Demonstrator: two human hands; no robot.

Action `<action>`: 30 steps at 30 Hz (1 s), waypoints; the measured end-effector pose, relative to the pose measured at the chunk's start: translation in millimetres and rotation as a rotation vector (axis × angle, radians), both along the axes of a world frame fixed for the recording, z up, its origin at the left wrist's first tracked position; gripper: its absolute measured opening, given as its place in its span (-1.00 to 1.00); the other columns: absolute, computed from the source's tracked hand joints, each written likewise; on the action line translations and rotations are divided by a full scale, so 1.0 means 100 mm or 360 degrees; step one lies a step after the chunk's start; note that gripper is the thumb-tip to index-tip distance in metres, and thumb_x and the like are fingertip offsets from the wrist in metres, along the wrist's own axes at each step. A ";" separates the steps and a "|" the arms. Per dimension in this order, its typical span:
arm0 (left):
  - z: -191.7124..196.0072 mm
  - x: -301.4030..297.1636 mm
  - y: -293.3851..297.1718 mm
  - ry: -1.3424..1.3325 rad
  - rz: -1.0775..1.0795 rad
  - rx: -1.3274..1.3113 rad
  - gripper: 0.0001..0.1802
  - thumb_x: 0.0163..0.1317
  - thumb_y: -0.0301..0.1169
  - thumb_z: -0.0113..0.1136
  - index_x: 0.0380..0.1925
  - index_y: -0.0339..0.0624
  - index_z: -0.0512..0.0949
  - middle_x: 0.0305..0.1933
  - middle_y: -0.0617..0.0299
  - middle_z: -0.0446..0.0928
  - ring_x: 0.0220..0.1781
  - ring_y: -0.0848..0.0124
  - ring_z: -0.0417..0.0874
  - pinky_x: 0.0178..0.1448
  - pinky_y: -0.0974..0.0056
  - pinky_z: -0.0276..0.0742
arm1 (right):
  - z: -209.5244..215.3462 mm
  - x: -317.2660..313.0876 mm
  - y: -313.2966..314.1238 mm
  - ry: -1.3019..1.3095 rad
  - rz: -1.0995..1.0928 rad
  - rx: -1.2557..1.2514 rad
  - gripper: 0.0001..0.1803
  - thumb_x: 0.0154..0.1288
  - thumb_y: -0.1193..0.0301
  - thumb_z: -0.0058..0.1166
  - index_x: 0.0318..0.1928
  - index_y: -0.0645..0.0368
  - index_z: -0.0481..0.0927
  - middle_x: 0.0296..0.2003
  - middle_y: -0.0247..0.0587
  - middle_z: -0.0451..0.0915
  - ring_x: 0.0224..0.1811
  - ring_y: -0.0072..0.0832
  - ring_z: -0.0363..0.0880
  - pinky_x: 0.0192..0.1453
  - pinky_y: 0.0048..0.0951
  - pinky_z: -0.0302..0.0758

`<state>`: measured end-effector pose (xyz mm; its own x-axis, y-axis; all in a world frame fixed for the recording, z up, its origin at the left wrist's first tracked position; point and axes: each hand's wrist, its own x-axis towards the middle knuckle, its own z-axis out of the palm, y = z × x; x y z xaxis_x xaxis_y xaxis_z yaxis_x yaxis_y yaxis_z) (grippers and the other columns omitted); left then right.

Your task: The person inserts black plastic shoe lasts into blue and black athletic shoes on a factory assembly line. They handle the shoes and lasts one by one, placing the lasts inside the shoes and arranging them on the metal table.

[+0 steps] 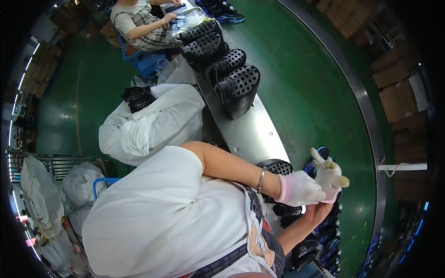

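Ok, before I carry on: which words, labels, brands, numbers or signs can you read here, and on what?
No text can be read anywhere in view.
White gloves: no lettering shows.
Black shoes: none shows.
White sack: none shows.
Cardboard boxes: too dark and blurred to tell.
Blue-trimmed shoes: too small to tell.

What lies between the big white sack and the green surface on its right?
In the head view, a metal ledge with black perforated shoes on it lies between the white sack and the green surface.
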<state>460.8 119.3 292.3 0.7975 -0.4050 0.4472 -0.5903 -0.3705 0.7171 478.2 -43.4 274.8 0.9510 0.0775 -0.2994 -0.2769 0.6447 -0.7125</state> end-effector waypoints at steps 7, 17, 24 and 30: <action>0.36 0.03 0.17 -0.0104 -0.0143 -0.0067 -0.81 0.18 -0.25 0.11 -0.48 -0.09 0.47 -0.54 0.18 0.51 -0.47 0.16 0.60 -0.43 0.10 0.49 | 0.13 0.11 0.25 -0.0369 -0.0259 -0.1006 -0.65 0.43 0.38 -0.15 0.14 0.28 0.40 0.00 -0.07 0.56 -0.06 -0.38 0.60 -0.03 -0.36 0.58; 0.46 0.17 0.34 -0.0290 -0.0462 0.0278 -0.79 0.15 -0.28 0.13 -0.37 -0.19 0.57 -0.46 0.06 0.60 -0.42 0.05 0.67 -0.40 0.07 0.56 | 0.17 0.19 0.48 -0.1209 0.0012 -0.1891 -0.71 0.38 0.37 -0.06 -0.02 0.32 0.48 -0.10 -0.05 0.60 -0.07 -0.32 0.59 0.05 -0.33 0.52; 0.18 0.17 0.50 -0.0397 -0.0220 -0.0251 -0.87 0.08 -0.42 0.26 -0.42 -0.13 0.49 -0.40 0.16 0.46 -0.28 0.16 0.51 -0.17 0.15 0.46 | 0.42 0.26 0.71 -0.0552 0.0059 -0.0214 -0.75 0.32 0.36 0.04 -0.18 0.33 0.57 -0.20 0.00 0.60 -0.07 -0.11 0.59 0.06 -0.28 0.54; 0.02 0.18 0.39 -0.0110 -0.0394 -0.0333 -0.89 0.12 -0.47 0.22 -0.39 -0.18 0.47 -0.39 0.09 0.45 -0.29 0.10 0.48 -0.19 0.12 0.43 | 0.43 0.26 0.69 -0.0468 0.0289 0.0411 -0.57 0.41 0.10 -0.11 -0.04 0.22 0.55 0.06 0.52 0.43 0.05 0.12 0.52 0.10 -0.14 0.52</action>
